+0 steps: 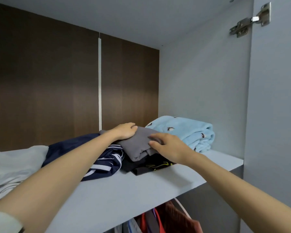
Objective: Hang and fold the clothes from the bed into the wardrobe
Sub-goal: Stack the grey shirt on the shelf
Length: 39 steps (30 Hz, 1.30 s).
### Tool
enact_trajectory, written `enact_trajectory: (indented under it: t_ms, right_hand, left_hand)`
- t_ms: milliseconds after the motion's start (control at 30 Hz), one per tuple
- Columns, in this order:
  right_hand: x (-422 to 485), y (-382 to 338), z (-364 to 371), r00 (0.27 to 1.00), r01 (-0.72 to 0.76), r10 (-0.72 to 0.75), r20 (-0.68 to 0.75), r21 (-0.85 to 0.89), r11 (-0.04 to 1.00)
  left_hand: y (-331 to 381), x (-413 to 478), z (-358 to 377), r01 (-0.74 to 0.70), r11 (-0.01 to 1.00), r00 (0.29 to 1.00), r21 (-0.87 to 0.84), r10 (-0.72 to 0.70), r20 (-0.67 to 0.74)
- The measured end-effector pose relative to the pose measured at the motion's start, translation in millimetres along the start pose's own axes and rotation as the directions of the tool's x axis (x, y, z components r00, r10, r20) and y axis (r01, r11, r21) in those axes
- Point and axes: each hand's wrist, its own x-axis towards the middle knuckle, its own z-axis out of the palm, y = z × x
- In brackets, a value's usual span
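Note:
A folded grey garment (138, 145) lies on top of a folded black garment with yellow print (151, 166) on the wardrobe's upper shelf (141, 187). My left hand (125, 131) rests on the grey garment's far left edge, fingers bent over it. My right hand (166, 145) grips the garment's right front side, thumb against the fold and fingers over the top. Both arms reach up over the shelf.
A folded light blue fleece (186, 132) sits right of the pile. A navy striped garment (94, 157) and a pale grey pile (12, 167) lie to the left. Hanging clothes (166, 219) show below the shelf. The open door's hinge (250, 20) is at upper right.

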Motion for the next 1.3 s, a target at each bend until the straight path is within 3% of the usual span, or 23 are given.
enact_trajectory:
  t_ms: [167,333,500,867,1133,1300]
  right_hand:
    - [-45,28,-43,0.959,-0.049,0.055,-0.279,0.027,0.998]
    - [-104,60,-86,0.929,-0.117,0.125,-0.349,0.046,0.992]
    - [-179,88,-127,0.918,-0.156,0.173,-0.358,0.074,0.985]
    - [-352,122,-182,0.912,-0.179,0.239,-0.335,0.2,0.963]
    - [-472,131,-199,0.843,-0.269,0.367,-0.393,0.284,0.92]
    - [-541,138,-197,0.758,-0.385,0.484,-0.437,0.299,0.873]
  left_hand:
    - [72,-26,-15,-0.215,0.977,0.972,-0.015,0.212,-0.098]
    - [152,-68,-6,-0.338,0.939,0.926,0.054,0.343,-0.156]
    - [221,-125,25,-0.439,0.898,0.88,-0.037,0.421,-0.218]
    - [317,-274,112,-0.424,0.83,0.888,-0.363,0.302,-0.347]
    - [370,-355,168,-0.428,0.758,0.904,-0.492,0.354,-0.241]
    - [402,-393,202,-0.439,0.709,0.886,-0.551,0.442,-0.136]
